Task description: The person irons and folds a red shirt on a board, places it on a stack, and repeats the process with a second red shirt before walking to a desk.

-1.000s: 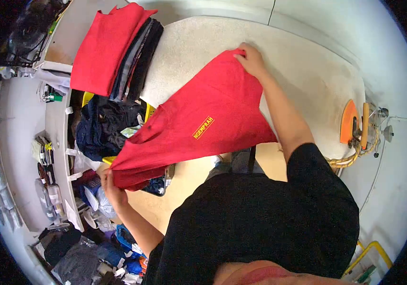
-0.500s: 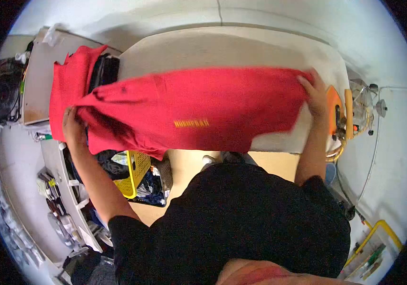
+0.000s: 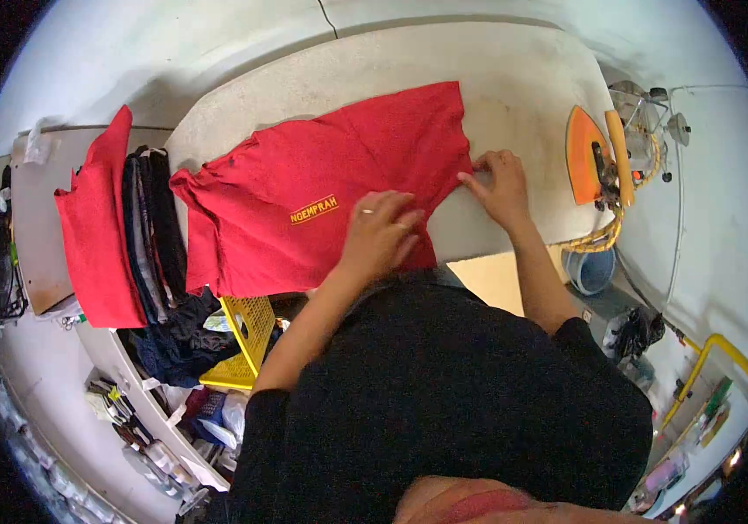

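A red shirt (image 3: 391, 144) with yellow lettering lies spread on a pale ironing board (image 3: 531, 79), its near side hanging over the front edge. My left hand (image 3: 377, 234) is over the shirt, right of the lettering, fingers apart and slightly blurred; it wears a ring. At the shirt's right edge, my right hand (image 3: 503, 188) has curled fingers and its thumb at the cloth, pinching the border. An orange iron (image 3: 585, 157) rests at the board's right end, beyond my right hand.
More red cloth (image 3: 99, 236) and dark folded garments (image 3: 154, 227) are stacked at the left. Below them are a yellow basket (image 3: 250, 327) and dark clothes (image 3: 186, 341). A blue-grey bucket (image 3: 590, 269) stands below the board at the right.
The red shirt, held stretched between both hands before, now lies on the board. My left hand has let go of its left end and moved right; my right hand has moved left.
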Motion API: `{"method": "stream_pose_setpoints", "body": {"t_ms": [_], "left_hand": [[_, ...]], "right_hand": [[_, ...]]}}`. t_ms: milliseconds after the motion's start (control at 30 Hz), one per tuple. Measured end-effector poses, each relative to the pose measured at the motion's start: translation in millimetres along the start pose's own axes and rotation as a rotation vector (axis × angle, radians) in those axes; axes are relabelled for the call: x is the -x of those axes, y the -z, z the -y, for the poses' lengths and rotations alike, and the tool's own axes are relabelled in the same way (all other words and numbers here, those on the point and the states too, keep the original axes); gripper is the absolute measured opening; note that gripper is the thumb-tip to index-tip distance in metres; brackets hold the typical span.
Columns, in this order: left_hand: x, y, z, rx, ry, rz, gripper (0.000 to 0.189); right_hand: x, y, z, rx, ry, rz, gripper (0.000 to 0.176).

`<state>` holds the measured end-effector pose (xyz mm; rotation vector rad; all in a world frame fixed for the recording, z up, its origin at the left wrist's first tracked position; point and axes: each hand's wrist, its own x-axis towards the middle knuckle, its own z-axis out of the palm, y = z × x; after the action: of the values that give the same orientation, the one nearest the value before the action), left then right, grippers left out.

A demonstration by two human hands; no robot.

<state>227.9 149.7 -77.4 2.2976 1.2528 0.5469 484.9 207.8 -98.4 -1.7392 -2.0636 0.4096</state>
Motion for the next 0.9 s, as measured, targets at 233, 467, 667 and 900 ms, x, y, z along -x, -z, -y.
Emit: {"method": "stream_pose_setpoints", "body": {"t_ms": [233,467,667,900], "left_hand": [[-9,-6,2,-0.076,-0.175,0.235,0.03],[-15,0,-1,0.082,-0.264,0.346,0.03],[-72,30,71,-0.179,0.063,-0.09,0.028],[-155,7,85,-0.258,0.163,-0.031,0.029]], "right_hand": [[21,-1,9,-0.364,-0.394,0.188,0.03],[55,44,-69,-0.083,-0.329,-0.318,0.036],[4,154,-157,0.302,-0.377,-0.312,0.046],[-20,157,-115,-0.276,-0.691,0.012,0.063]]}}
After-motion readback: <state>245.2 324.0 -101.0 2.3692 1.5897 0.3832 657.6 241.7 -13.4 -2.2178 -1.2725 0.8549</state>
